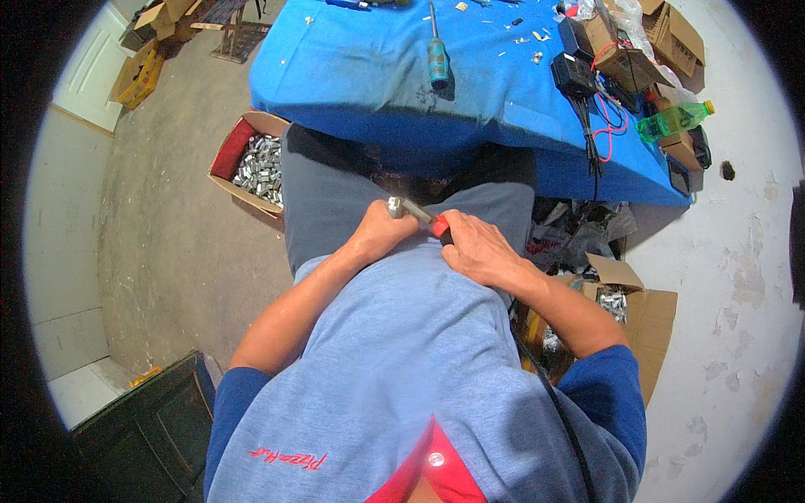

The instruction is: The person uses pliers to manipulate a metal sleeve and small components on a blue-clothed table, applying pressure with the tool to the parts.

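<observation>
Over my lap, my left hand (385,233) is closed around a small silver metal piece (394,206), whose end sticks up above the thumb side. My right hand (482,246) grips a hand tool by its red and black handle (440,226). The tool's grey metal end (417,210) reaches left to the silver piece and seems to touch it. Most of the handle lies hidden under my right fingers, so its exact kind is unclear.
Ahead stands a table with a blue cloth (352,84), bearing a teal-handled screwdriver (438,63), black adapters (573,75) and a green bottle (673,122). A carton of silver metal parts (258,168) sits left on the floor; another open carton (650,323) stands right.
</observation>
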Demonstrator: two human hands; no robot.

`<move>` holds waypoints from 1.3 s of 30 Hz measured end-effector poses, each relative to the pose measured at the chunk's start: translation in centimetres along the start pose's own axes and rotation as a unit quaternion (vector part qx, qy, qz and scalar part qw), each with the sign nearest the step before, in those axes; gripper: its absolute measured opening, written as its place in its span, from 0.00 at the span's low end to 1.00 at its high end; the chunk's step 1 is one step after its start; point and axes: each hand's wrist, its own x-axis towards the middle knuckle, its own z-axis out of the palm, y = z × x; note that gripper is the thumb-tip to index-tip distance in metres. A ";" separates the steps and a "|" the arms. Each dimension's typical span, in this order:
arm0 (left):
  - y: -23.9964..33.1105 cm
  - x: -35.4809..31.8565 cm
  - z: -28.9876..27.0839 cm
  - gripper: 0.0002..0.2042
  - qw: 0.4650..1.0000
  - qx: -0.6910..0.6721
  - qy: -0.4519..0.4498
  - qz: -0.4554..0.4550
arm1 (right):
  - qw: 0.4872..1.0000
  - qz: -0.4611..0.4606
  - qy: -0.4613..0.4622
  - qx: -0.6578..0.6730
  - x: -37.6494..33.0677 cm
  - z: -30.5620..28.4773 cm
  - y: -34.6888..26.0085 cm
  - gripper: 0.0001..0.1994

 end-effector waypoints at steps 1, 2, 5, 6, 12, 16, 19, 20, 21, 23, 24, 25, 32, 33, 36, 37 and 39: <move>-0.1 0.0 0.0 0.08 1.000 -0.006 0.002 0.000 | 0.999 -0.026 0.044 0.007 -0.1 0.3 0.3 0.15; -0.2 0.0 0.0 0.08 1.000 -0.011 0.000 -0.001 | 0.995 -0.053 0.087 0.013 -0.1 1.0 0.8 0.15; -0.2 0.0 -0.2 0.08 1.000 -0.029 -0.002 0.001 | 0.991 -0.075 0.104 -0.025 0.2 0.5 0.6 0.16; -0.2 0.1 -0.1 0.08 0.999 -0.035 -0.003 0.005 | 0.992 -0.071 0.091 -0.048 0.1 0.2 0.5 0.16; -0.4 0.2 0.0 0.08 1.000 -0.020 0.010 0.002 | 0.984 -0.114 0.122 -0.058 0.1 0.2 0.1 0.11; -0.5 -0.8 -0.1 0.08 0.998 -0.064 0.023 0.008 | 0.992 -0.081 0.089 -0.043 0.0 -0.3 -0.4 0.11; 0.3 -0.1 -0.4 0.11 1.000 -0.009 -0.001 -0.012 | 0.992 -0.088 0.086 -0.013 -0.3 -1.0 -1.3 0.12; 0.3 -0.3 -0.6 0.11 0.999 0.013 0.000 -0.048 | 0.996 -0.066 0.053 -0.029 0.2 -0.6 -1.0 0.12; 0.1 -0.2 -0.6 0.11 0.999 -0.011 0.007 -0.036 | 0.997 -0.048 0.020 -0.049 0.7 -0.7 -0.7 0.12; -0.8 -0.3 -0.2 0.12 0.998 -0.060 0.021 -0.013 | 0.994 -0.082 0.076 -0.018 0.6 -1.3 -1.0 0.12; -0.8 0.2 -0.5 0.12 0.999 -0.026 0.016 -0.015 | 0.990 -0.095 0.104 0.003 0.2 -1.0 -1.4 0.12; -0.8 -0.2 -0.5 0.12 0.999 -0.027 0.011 -0.029 | 0.993 -0.080 0.086 -0.016 0.1 -0.7 -1.2 0.13; -0.6 -0.2 -0.2 0.12 0.998 -0.044 0.023 -0.035 | 0.997 0.012 -0.021 -0.074 0.6 -1.3 -1.0 0.15; -0.9 0.0 -0.2 0.12 0.998 -0.048 0.022 -0.026 | 0.999 -0.010 0.033 -0.035 0.7 -1.6 -0.8 0.15; -0.9 -0.1 -0.6 0.13 0.998 -0.055 0.009 -0.020 | 0.962 -0.098 0.224 0.125 1.5 -2.9 -0.2 0.13; -0.6 -0.1 -0.7 0.13 0.998 -0.050 0.015 -0.021 | 0.948 -0.072 0.289 0.114 1.7 -4.8 -1.2 0.14; -0.3 -0.4 -0.7 0.15 0.999 -0.041 0.025 -0.025 | 0.939 -0.019 0.342 0.034 3.3 -7.8 -0.9 0.17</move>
